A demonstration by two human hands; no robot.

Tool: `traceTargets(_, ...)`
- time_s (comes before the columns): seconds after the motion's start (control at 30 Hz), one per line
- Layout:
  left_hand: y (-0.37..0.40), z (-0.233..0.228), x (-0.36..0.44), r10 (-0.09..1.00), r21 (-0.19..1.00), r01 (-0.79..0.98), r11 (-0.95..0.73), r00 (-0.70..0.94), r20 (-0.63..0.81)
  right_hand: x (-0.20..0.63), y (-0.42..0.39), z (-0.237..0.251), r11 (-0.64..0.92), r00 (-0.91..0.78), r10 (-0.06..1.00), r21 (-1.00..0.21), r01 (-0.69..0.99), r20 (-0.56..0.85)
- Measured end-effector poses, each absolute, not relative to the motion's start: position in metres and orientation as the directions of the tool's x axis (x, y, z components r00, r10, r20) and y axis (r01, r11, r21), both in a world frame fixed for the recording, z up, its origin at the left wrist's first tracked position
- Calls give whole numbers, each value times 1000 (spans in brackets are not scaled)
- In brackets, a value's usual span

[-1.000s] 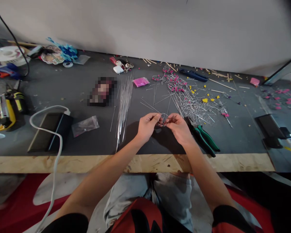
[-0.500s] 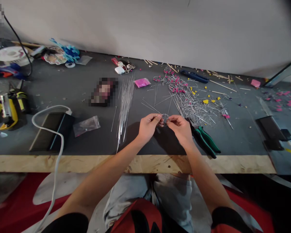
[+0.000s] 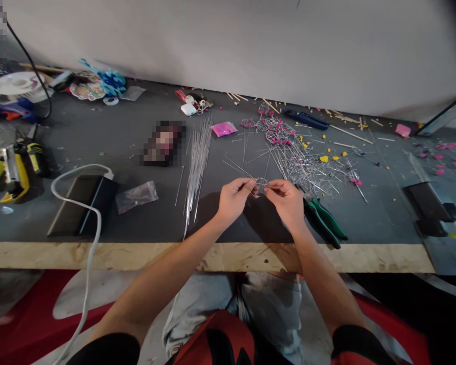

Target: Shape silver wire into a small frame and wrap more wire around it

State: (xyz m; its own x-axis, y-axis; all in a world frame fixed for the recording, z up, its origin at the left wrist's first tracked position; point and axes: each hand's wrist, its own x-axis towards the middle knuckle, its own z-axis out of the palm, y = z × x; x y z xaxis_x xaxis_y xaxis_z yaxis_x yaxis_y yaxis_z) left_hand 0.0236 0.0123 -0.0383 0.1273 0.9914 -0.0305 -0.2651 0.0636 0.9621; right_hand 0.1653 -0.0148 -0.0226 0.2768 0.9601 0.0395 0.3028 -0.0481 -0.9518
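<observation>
- Head view, the only one. Left hand (image 3: pixel 233 198) and right hand (image 3: pixel 287 200) meet above the dark table (image 3: pixel 110 147), fingertips of both pinched on one small bent wire piece (image 3: pixel 261 186) held between them, just above the near-middle of the table.
- Shape of the wire piece too small and thin to make out; fingers cover its ends.
- One patch on the table is pixelated (image 3: pixel 162 143); what lies there cannot be told. Another blurred patch at the top left corner.
- No readable writing or brand anywhere.
- One bundle of straight wires (image 3: pixel 196 162) lies left of the hands; single wires cannot be counted.
- One tangled heap of wires with pink and yellow bits (image 3: pixel 296 157) lies behind the right hand; count impossible.
- One pair of green-handled pliers (image 3: pixel 325 223) just right of the right hand, jaws hidden by it.
- One black flat device (image 3: pixel 81 205) with a white cable (image 3: pixel 87 253), cable running off the lower edge.
- One clear small bag (image 3: pixel 136 196); one pink packet (image 3: pixel 223 129).
- Yellow tool (image 3: pixel 7 170) at left edge, partly cut off.
</observation>
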Motion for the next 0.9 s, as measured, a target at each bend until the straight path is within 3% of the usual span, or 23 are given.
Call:
traceTargets(0.63,19,-39,18,969,977,-175,121,234,-77,180,-10,-30,-75,122,992,-864,498,-16)
traceTargets(0.9,23,-38,13,952,980,-132,151,286,-108,184,-9,-31,-5,-16,1000,-841,541,-16)
